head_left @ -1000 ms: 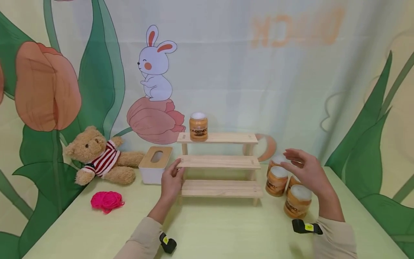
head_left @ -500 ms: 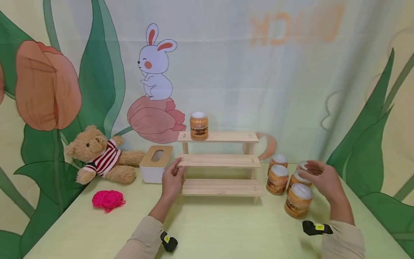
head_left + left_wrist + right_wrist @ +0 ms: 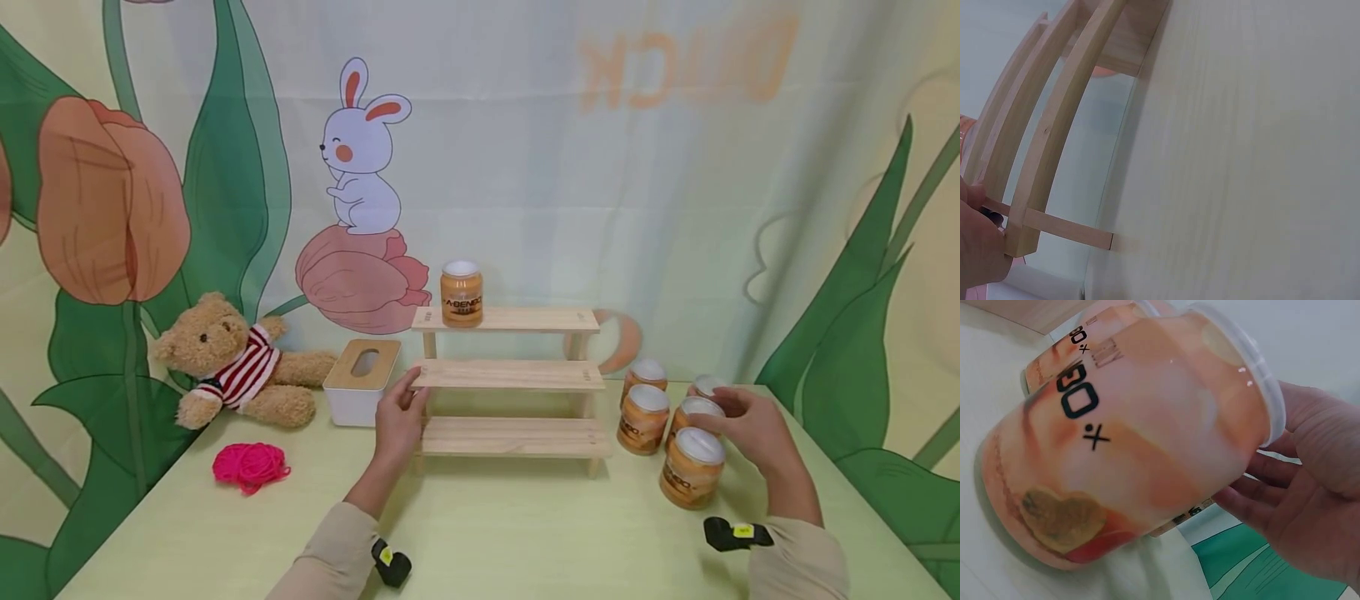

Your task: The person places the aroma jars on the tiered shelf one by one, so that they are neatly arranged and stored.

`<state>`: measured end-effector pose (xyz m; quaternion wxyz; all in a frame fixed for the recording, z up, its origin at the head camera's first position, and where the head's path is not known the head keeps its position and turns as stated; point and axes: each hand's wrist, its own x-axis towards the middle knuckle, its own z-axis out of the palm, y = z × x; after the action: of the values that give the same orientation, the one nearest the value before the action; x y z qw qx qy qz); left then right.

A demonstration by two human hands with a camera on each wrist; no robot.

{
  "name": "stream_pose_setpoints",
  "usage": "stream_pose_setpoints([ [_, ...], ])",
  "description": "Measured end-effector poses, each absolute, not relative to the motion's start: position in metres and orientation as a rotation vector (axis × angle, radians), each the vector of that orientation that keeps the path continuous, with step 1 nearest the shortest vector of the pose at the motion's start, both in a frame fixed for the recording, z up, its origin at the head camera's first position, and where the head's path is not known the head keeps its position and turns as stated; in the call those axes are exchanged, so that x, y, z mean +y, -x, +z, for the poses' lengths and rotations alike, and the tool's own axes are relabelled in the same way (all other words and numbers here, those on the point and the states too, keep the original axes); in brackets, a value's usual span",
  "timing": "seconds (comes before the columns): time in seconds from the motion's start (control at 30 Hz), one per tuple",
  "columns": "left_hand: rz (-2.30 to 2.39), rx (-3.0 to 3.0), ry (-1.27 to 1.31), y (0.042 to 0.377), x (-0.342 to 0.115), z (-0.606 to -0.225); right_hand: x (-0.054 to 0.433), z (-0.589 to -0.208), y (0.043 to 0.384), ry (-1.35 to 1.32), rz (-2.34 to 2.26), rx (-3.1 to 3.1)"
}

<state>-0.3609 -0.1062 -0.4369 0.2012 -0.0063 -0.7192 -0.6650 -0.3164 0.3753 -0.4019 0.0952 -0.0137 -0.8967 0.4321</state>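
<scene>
A three-tier wooden display stand (image 3: 510, 377) is on the table, and one orange jar (image 3: 461, 300) with a white lid sits at the left of its top tier. My left hand (image 3: 397, 421) grips the left end of the middle tier. At the right, my right hand (image 3: 761, 429) is among a group of similar jars, thumb and fingers around the upper part of the middle jar (image 3: 681, 419) in the right-hand row. The front jar (image 3: 1129, 444) hides most of that grip in the right wrist view, where fingers (image 3: 1266, 481) curl behind it.
Two jars (image 3: 642, 421) stand in a row beside the stand's right end. Left of the stand is a white tissue box (image 3: 358, 392) with a wooden lid. A teddy bear (image 3: 243, 367) and a pink yarn bundle (image 3: 250, 467) lie farther left. A printed curtain hangs behind.
My right hand has moved right and down, from above the jars to the middle jar of the right row, and now grips it. The left hand stays on the stand.
</scene>
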Motion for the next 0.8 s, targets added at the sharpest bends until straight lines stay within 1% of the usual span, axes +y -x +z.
stream_pose_setpoints([
  [0.33,-1.853,-2.014,0.014,0.362,-0.107,-0.437,0.376,-0.399,0.318,0.199,1.431,-2.713],
  [0.67,-1.864,-2.017,-0.006,0.362,-0.107,-0.437,0.355,-0.389,0.322,0.458,1.269,-2.777],
  [0.8,-1.862,-2.025,-0.004,0.361,-0.107,-0.437,0.349,-0.389,0.322,0.500,1.237,-2.753],
])
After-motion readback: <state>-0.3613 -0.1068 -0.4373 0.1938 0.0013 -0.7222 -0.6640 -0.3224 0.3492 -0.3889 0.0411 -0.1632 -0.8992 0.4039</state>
